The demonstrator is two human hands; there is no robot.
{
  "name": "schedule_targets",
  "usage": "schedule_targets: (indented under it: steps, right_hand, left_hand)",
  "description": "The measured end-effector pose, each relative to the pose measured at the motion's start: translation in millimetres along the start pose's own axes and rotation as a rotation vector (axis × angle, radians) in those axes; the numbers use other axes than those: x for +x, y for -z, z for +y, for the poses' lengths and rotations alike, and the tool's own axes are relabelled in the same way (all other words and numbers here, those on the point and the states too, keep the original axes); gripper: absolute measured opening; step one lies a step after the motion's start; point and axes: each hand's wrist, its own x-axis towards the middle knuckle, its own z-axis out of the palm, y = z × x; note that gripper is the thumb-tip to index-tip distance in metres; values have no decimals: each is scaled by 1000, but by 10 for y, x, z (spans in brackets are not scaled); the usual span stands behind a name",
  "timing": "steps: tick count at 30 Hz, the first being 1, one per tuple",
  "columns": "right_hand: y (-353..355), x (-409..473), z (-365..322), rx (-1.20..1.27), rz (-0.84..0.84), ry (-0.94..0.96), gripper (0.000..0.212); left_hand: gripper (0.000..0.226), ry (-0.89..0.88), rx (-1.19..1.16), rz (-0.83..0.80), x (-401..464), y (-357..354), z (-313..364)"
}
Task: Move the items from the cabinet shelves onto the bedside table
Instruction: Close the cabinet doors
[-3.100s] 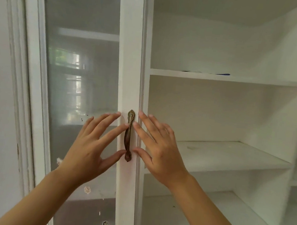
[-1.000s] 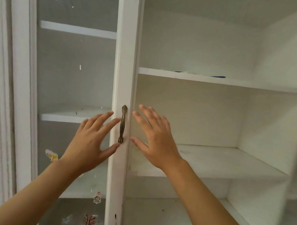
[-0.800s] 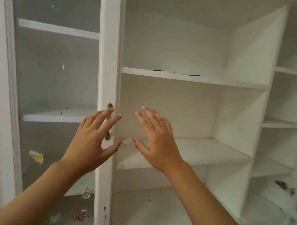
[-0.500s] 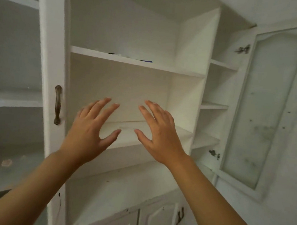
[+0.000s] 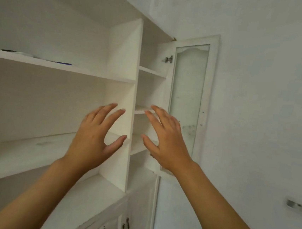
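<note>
The view has swung rightward since a moment ago: the brass-handled door stile has slipped out of sight, and the glass-paned door (image 5: 186, 103) on the right, standing open, is now filling the space just past the right fingertips. Both hands are hanging in the air before the white painted cabinet (image 5: 123, 56), touching nothing. The left hand (image 5: 93, 138) is showing its back, fingers straight and fanned apart, thumb jutting toward the upright divider. The right hand (image 5: 167, 143) is mirroring it, fingers spread and slightly arched, thumb pointing inward, holding nothing.

Well above and left of the left fingertips, on the flat upper shelf (image 5: 62, 68), something thin and dark blue (image 5: 59, 62) is lying at the front edge, with a black sliver (image 5: 8, 50) farther left; both are too flat and edge-on to tell what they are. The shelf boards look matte and chalky, squared at the edges. Below the wrists, a dark curled metal handle (image 5: 126, 228) is sitting on a lower panelled door.
</note>
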Motion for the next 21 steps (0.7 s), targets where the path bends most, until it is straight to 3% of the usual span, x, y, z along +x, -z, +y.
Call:
schedule_targets:
  steps: [12, 21]
  right_hand:
    - [223, -240, 2063, -111, -28, -92, 65]
    - [157, -350, 3221, -141, -71, -95, 65]
  left_hand:
    - [70, -54, -164, -2, 929, -1698, 921]
    - [76, 32, -230, -21, 1344, -2726, 1390]
